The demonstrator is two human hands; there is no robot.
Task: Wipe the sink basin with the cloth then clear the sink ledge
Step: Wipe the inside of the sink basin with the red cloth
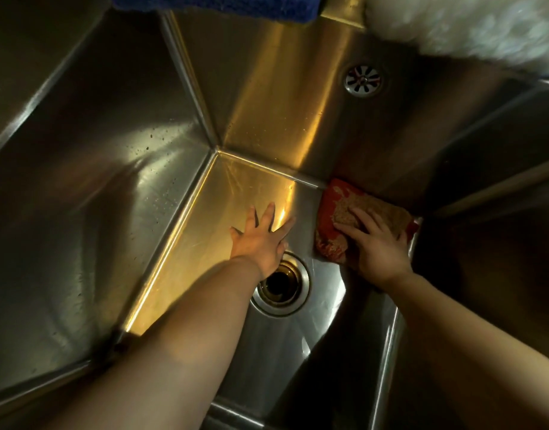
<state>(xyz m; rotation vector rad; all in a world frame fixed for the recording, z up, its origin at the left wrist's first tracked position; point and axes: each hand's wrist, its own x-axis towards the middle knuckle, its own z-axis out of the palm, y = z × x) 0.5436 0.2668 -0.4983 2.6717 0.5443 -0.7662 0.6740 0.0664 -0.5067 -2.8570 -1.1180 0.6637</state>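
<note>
I look down into a deep steel sink basin (pixel 118 156). A red and tan cloth (pixel 335 206) lies on the basin floor in its far right corner. My right hand (pixel 375 240) presses flat on the cloth with its fingers spread. My left hand (pixel 262 240) rests open on the bare basin floor, fingers straight and fanned out, just beyond the round drain (pixel 285 290). My left forearm crosses over part of the drain.
A small overflow grille (pixel 362 79) sits high on the far wall. A blue cloth or sponge (pixel 211 4) lies on the ledge at the top edge, and something white and fluffy (pixel 471 26) hangs over the top right corner.
</note>
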